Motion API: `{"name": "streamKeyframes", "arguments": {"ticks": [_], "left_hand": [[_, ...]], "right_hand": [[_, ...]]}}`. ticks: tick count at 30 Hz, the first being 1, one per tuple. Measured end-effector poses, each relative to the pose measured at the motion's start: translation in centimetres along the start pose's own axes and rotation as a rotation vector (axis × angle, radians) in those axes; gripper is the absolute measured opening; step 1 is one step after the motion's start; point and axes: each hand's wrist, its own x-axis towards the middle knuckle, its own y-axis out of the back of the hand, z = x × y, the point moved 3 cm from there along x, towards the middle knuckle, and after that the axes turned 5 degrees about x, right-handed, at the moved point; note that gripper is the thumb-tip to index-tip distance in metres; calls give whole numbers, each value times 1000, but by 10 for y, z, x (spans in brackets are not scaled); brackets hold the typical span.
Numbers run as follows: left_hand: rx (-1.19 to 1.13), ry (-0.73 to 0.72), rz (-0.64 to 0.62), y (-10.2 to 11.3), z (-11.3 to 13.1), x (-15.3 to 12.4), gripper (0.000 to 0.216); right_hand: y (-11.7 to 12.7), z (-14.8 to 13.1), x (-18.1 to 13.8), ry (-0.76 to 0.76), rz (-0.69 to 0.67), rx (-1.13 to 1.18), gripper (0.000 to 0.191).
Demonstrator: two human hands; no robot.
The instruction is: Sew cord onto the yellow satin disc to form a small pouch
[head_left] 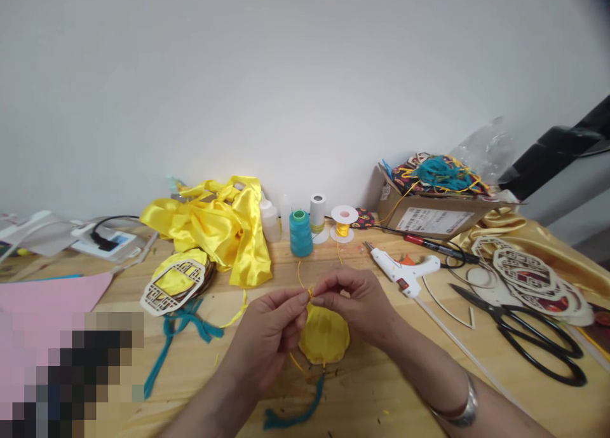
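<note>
My left hand (274,320) and my right hand (359,307) meet at the middle of the table, both closed in a pinch on a thin yellow cord (300,274). Directly below their fingertips lies a rounded yellow satin piece (325,336), partly covered by my hands. From its lower edge a teal yarn tassel (298,419) trails across the wood. The cord runs toward a white spool of yellow cord (343,229) at the back. Exactly how the cord is looped between the fingers is too small to make out.
Behind my hands stand a teal thread cone (301,236) and a white bottle (270,222). Yellow satin cloth (214,222) and a cut-out frame (164,298) lie left. A glue gun (405,269), black scissors (519,330) and a cardboard box (429,214) are right.
</note>
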Motion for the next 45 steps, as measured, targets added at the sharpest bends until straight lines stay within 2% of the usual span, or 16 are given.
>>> {"name": "streamKeyframes", "arguments": {"ticks": [9, 14, 18, 22, 26, 35, 45], "left_hand": [[219, -105, 104, 0, 7, -4, 19], [373, -156, 169, 2, 10, -6, 19], [423, -170, 193, 1, 11, -7, 17], [446, -181, 212, 1, 12, -8, 17], [461, -181, 203, 0, 12, -8, 18], [506, -193, 191, 2, 13, -8, 16], [365, -179, 103, 0, 11, -5, 17]], "right_hand": [[1, -4, -1, 34, -15, -88, 4], [0, -8, -4, 134, -38, -212, 7], [0, -11, -6, 204, -30, -342, 6], [0, -14, -8, 334, -89, -456, 10], [0, -16, -10, 431, -146, -525, 15], [0, -16, -9, 382, -114, -459, 9], [1, -17, -8, 426, -79, -399, 8]]}}
